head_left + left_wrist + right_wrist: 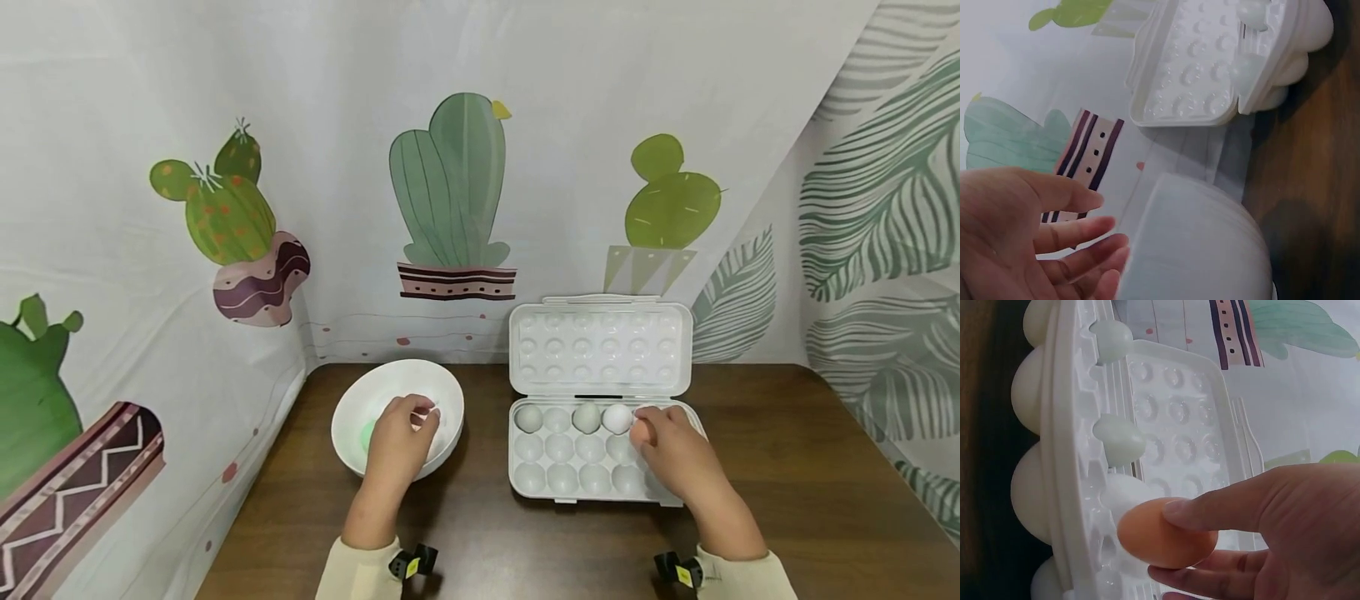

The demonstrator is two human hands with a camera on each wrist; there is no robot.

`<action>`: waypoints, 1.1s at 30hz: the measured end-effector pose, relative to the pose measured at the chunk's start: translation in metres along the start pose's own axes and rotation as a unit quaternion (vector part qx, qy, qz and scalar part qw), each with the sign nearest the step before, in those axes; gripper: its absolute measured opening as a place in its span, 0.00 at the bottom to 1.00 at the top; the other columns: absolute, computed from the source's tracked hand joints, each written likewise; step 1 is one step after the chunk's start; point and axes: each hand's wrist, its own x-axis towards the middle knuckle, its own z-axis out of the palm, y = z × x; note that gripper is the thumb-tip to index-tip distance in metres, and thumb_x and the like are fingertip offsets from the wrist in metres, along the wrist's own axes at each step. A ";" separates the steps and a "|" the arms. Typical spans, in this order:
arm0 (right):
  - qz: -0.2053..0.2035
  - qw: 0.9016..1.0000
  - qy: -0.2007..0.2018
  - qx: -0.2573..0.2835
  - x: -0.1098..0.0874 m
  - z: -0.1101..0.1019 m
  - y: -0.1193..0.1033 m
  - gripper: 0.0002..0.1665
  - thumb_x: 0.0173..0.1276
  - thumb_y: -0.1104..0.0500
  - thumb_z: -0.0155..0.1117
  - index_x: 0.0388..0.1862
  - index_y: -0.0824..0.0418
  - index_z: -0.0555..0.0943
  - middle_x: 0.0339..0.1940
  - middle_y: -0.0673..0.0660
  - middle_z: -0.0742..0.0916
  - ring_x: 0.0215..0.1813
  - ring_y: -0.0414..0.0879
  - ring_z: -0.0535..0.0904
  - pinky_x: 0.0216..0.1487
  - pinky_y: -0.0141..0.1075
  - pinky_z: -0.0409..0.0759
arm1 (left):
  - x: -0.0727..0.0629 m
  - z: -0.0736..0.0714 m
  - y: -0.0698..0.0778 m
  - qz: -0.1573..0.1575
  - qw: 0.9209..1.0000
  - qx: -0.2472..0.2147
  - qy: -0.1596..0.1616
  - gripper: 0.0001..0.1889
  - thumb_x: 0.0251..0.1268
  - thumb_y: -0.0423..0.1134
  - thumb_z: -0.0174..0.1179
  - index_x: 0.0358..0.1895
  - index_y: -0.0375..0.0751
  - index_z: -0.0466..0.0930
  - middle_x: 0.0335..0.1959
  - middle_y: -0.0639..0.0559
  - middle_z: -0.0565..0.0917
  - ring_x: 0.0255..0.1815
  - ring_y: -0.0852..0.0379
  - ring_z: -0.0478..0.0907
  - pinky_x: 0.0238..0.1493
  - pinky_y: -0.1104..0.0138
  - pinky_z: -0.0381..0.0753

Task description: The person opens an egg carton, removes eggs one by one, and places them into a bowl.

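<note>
My right hand pinches a brown egg between thumb and fingers, over the right end of the back row of a white egg carton. In that row sit a pale green egg, another pale greenish egg and a white egg. Over a white bowl hovers my left hand, its fingers loosely bent with nothing visible between them in the left wrist view. A bright green egg lies in the bowl; the hand hides part of the inside.
The carton's dimpled lid stands raised behind it, near the cactus-print cloth at the back. Bowl and carton stand apart on a brown wooden table, the bowl on the left.
</note>
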 end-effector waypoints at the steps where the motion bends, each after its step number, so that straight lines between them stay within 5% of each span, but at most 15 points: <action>1: -0.001 1.000 0.005 0.000 0.000 0.000 -0.001 0.25 0.64 0.63 0.67 0.60 0.66 0.79 0.49 0.71 0.79 0.45 0.64 0.81 0.47 0.59 0.79 | -0.001 0.000 0.002 0.005 1.000 -0.004 0.005 0.07 0.66 0.40 0.62 0.43 0.42 0.85 0.40 0.48 0.83 0.41 0.52 0.83 0.46 0.59 0.80; 8: 0.001 1.000 0.017 0.012 0.000 0.002 -0.007 0.26 0.64 0.62 0.67 0.62 0.65 0.79 0.53 0.69 0.79 0.51 0.65 0.81 0.50 0.59 0.78 | -0.005 0.001 0.014 0.041 0.997 -0.036 0.045 0.06 0.65 0.36 0.63 0.42 0.42 0.86 0.38 0.50 0.84 0.40 0.54 0.84 0.41 0.64 0.80; 13: -0.006 0.999 0.017 0.031 0.002 0.005 -0.010 0.27 0.65 0.61 0.68 0.63 0.63 0.78 0.53 0.67 0.81 0.51 0.61 0.82 0.49 0.56 0.79 | -0.008 0.005 0.021 0.064 0.996 -0.058 0.038 0.07 0.65 0.36 0.64 0.44 0.42 0.86 0.38 0.52 0.84 0.40 0.56 0.83 0.39 0.68 0.80; 19: -0.047 0.996 0.023 0.070 0.003 0.009 -0.019 0.27 0.64 0.63 0.71 0.62 0.61 0.79 0.53 0.63 0.83 0.49 0.55 0.84 0.49 0.50 0.82 | -0.011 0.009 0.027 0.120 0.990 -0.070 0.031 0.08 0.65 0.34 0.65 0.46 0.42 0.85 0.39 0.54 0.84 0.41 0.58 0.83 0.43 0.60 0.83; 33: -0.104 0.984 0.022 0.146 -0.003 0.017 -0.039 0.25 0.64 0.59 0.73 0.60 0.57 0.80 0.50 0.54 0.84 0.48 0.46 0.84 0.49 0.42 0.86 | -0.027 0.025 0.041 0.195 0.978 -0.061 -0.047 0.17 0.63 0.38 0.70 0.55 0.49 0.82 0.46 0.55 0.81 0.49 0.59 0.81 0.45 0.68 0.82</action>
